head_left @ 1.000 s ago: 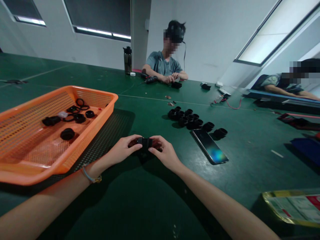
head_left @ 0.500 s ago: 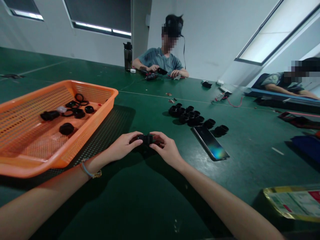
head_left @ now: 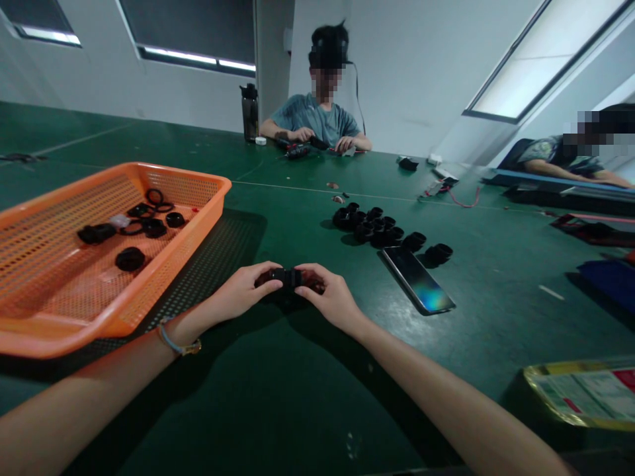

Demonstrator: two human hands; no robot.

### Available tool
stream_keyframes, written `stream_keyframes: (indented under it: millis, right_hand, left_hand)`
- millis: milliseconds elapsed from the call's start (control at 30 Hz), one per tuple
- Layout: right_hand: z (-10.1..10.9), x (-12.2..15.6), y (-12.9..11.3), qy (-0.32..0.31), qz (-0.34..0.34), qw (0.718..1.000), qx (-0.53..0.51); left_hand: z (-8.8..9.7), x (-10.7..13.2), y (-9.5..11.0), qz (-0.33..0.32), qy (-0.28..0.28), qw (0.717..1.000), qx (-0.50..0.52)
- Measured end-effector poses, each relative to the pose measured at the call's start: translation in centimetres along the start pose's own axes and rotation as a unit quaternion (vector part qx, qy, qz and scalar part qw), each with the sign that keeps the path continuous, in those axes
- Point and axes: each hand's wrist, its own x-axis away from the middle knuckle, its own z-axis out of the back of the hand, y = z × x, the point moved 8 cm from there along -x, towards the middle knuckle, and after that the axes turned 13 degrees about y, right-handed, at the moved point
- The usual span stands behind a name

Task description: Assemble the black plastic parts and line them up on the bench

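My left hand point(head_left: 247, 289) and my right hand point(head_left: 328, 296) meet over the green table point(head_left: 278, 396), both pinching one small black cylindrical part point(head_left: 286, 277) between thumbs and fingertips. The left grips its left end, the right its right end. A cluster of several similar black parts point(head_left: 377, 229) lies beyond my right hand. An orange mesh basket point(head_left: 163, 264) at the left holds several black rings and caps point(head_left: 141, 225).
A phone point(head_left: 417, 279) lies face up right of my hands. A yellow-edged packet point(head_left: 585, 393) sits at the lower right. A person across the table works near a dark bottle point(head_left: 249, 114). Another person leans on the table at the far right, by cables and tools.
My hands stay together on the black part with small finger shifts. The person opposite has moved their hands; the view has shifted slightly.
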Motion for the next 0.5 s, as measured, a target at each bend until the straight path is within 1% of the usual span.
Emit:
stream_keyframes:
  millis: [233, 400, 500]
  right_hand:
    - [0.00, 0.19, 0.05, -0.010, -0.001, 1.000, -0.014]
    - [0.56, 0.14, -0.54, 0.018, 0.034, 0.999, 0.017]
    - [0.65, 0.11, -0.67, 0.022, 0.045, 0.998, 0.036]
  left_hand:
    - [0.13, 0.03, 0.16, -0.004, 0.002, 1.000, -0.003]
    - [0.19, 0.08, 0.31, -0.013, 0.004, 1.000, -0.006]
    - [0.16, 0.07, 0.32, -0.015, 0.005, 1.000, -0.010]
